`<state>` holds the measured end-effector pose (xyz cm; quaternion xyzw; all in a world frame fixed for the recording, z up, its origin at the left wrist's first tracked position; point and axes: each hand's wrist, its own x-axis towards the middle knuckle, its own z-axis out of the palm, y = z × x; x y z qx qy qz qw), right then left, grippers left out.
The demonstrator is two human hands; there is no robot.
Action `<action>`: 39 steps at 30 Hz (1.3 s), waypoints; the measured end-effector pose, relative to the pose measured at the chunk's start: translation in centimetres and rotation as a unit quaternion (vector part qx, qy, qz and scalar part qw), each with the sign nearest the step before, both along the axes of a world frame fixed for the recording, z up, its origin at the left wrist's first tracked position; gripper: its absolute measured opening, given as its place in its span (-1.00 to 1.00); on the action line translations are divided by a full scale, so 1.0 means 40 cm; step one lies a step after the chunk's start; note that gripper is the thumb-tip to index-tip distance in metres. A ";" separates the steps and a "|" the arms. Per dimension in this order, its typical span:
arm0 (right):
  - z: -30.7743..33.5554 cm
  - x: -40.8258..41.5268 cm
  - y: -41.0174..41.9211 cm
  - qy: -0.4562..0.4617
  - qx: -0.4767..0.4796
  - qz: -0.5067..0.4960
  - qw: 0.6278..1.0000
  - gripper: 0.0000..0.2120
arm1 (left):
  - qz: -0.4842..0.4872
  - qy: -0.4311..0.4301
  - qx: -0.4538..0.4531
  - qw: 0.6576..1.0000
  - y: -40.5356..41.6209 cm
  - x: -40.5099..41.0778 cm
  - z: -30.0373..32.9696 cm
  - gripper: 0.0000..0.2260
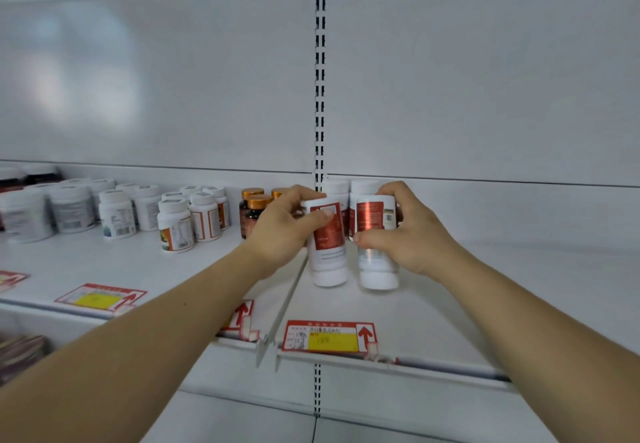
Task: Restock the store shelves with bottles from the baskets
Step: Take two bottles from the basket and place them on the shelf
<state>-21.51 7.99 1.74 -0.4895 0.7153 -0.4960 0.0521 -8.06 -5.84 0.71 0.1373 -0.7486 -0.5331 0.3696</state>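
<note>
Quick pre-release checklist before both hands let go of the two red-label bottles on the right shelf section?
1. Left hand grip on the left white bottle with red label: ok, fingers wrap it.
2. Right hand grip on the right white bottle with red label: ok.
3. Bottles upright: not ok, both seem cap-down and the left one tilts.
4. Bottles resting on the white metal shelf: cannot tell, contact unclear.
5. Landing spot: ok, bare shelf surface around both, matching white bottles behind.
6. Slot matches the red and yellow price tag: cannot tell, print unreadable.
</note>
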 end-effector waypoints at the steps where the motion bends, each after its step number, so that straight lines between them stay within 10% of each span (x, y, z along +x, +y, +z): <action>1: 0.000 0.000 0.000 0.002 -0.003 -0.002 1.000 -0.56 | 0.005 -0.009 -0.008 1.000 0.003 0.002 0.004 -0.88; 22: 0.054 0.039 -0.072 -0.005 -0.103 -0.087 0.991 -0.49 | 0.109 0.100 0.122 0.981 -0.058 0.137 0.075 -0.64; 28: 0.112 0.173 -0.178 -0.231 -0.184 -0.028 0.955 -0.40 | 0.086 0.223 0.291 0.926 -0.124 0.294 0.107 -0.87; 31: 0.139 0.308 -0.268 -0.369 -0.221 0.065 0.900 -0.84 | 0.074 0.287 0.362 0.884 -0.164 0.420 0.113 -0.94; 39: 0.118 0.789 -0.543 -0.485 -0.140 0.228 0.833 -0.80 | 0.121 0.312 0.320 0.886 -0.299 0.841 0.036 -0.87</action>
